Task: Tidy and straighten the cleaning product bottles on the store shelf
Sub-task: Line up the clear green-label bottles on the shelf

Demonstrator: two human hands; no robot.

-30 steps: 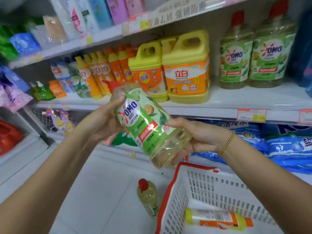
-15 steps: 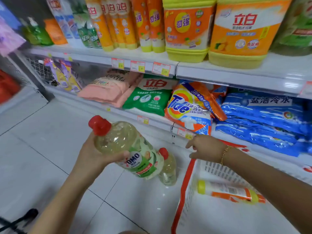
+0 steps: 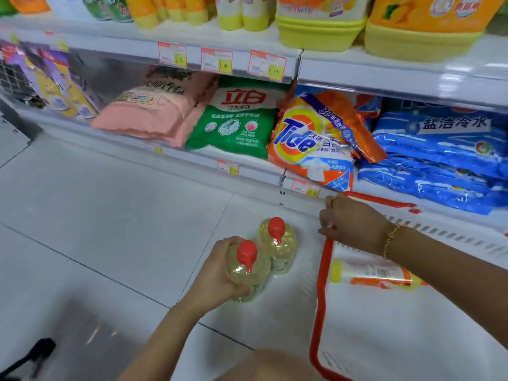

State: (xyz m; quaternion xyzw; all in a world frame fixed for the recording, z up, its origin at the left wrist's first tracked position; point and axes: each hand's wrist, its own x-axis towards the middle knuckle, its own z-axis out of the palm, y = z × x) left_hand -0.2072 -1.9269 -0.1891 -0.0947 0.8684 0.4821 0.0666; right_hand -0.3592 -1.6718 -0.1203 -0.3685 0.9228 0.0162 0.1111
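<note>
My left hand [image 3: 217, 273] grips a clear yellow detergent bottle with a red cap [image 3: 247, 270], held upright low over the white floor tiles. Right beside it a second, matching bottle [image 3: 278, 244] stands on the floor. My right hand [image 3: 351, 222] rests on the red rim of a white shopping basket [image 3: 320, 284], fingers curled over the rim's corner. An orange and yellow bottle [image 3: 371, 274] lies on its side inside the basket.
The bottom shelf holds detergent bags: pink [image 3: 154, 111], green [image 3: 236, 122], an orange Tide bag [image 3: 310, 141] and blue ones [image 3: 439, 149]. Yellow and orange jugs [image 3: 319, 26] stand on the shelf above. Price tags [image 3: 215, 60] line the shelf edges. My knee [image 3: 269, 365] shows at the bottom.
My left hand has lowered the bottle from chest height, turned it upright and brought it down beside the one on the floor. My right hand let go of it and moved to the basket rim.
</note>
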